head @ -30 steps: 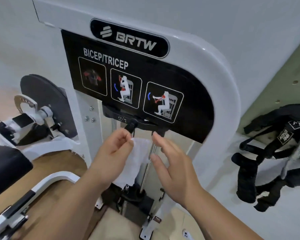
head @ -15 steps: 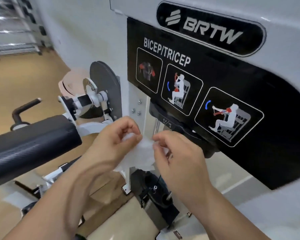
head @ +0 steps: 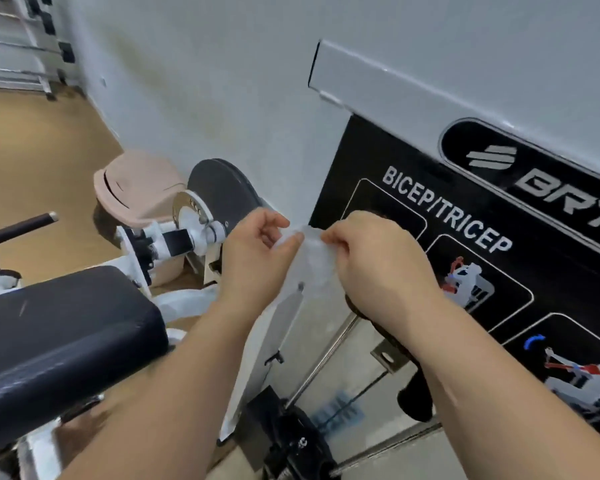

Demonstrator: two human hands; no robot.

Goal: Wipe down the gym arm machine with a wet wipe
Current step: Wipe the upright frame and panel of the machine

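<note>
Thin white wet wipe (head: pixel 314 258) stretched between pinching fingertips of left hand (head: pixel 257 258) and right hand (head: pixel 378 268), likely unfolding it before wiping.

both hands (head: pixel 257 251) pinching wet wipe (head: pixel 314 258)

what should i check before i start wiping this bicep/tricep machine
1. Left hand grip on the wet wipe: ok, pinching its top edge.
2. Right hand grip: ok, pinching the same edge.
3. Wipe spread flat: not ok, it hangs crumpled.
4. Wipe damp enough: cannot tell.
5. Black pad free of items: ok.
</note>
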